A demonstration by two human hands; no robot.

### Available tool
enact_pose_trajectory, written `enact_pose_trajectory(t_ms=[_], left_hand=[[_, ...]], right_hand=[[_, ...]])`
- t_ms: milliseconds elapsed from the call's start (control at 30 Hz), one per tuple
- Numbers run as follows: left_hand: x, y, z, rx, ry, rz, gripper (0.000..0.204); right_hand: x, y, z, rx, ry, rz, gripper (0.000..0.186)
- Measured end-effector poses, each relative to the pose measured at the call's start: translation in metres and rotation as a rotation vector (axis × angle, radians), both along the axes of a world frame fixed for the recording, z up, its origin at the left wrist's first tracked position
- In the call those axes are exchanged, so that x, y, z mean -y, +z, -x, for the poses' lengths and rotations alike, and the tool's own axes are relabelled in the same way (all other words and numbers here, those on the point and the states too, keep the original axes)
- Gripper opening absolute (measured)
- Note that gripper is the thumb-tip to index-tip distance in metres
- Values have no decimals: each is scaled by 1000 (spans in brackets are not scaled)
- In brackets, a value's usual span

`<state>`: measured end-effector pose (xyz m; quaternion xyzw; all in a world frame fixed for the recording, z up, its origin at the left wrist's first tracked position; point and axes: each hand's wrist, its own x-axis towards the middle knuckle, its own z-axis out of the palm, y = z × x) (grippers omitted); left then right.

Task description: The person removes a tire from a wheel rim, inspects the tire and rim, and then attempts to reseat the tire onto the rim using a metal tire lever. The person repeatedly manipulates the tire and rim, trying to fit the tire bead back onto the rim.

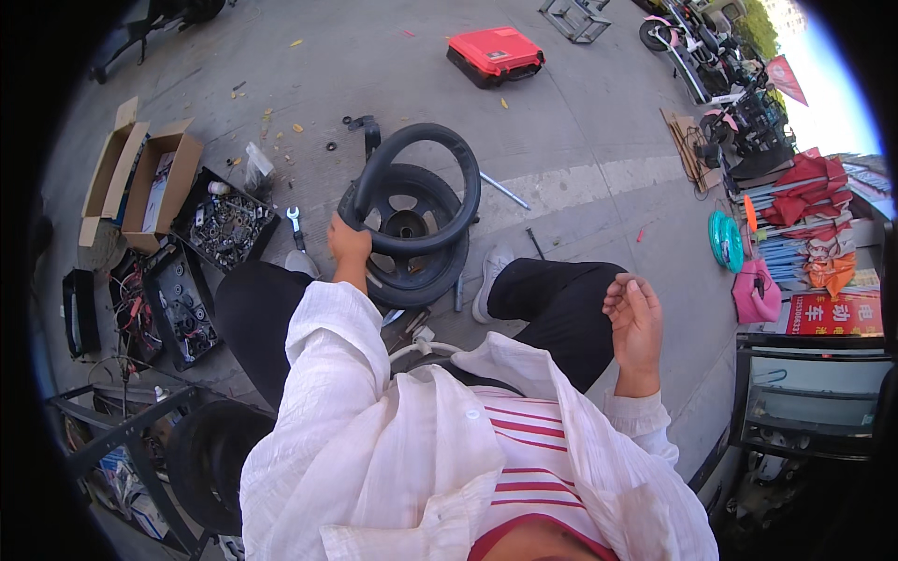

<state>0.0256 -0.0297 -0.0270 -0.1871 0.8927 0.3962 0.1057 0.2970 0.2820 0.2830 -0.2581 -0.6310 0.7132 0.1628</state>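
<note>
Presently: black tube tilted over wheel on ground; left hand closed round tube's near-left side, likely steadying; right hand empty, fingers half-curled; wrench nearby, presumably for reach.

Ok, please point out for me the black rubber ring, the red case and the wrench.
Black rubber ring (470,189): head view, right side of its band.
Red case (495,52): head view, middle of its lid.
Wrench (296,233): head view, on its handle.

At left hand: black rubber tyre is partly hiding black spoked wheel beneath. Left of that hand: heaped grey metal parts are appearing too small to identify.
</note>
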Motion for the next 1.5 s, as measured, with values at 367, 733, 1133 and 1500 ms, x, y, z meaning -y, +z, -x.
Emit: enact_pose_trajectory(t_ms=[367,733,1133,1500], left_hand=[[21,42,14,28,554,-371,46],[69,93,-13,-74,636,-372,41],[89,33,6,53,611,-258,41],[160,-90,17,93,541,-226,33]], right_hand=[[44,96,-51,-220,-3,-204,22],[68,118,-59,-414,199,-197,21],[50,112,-55,-454,201,-125,24],[109,109,83,-352,584,-44,25]])
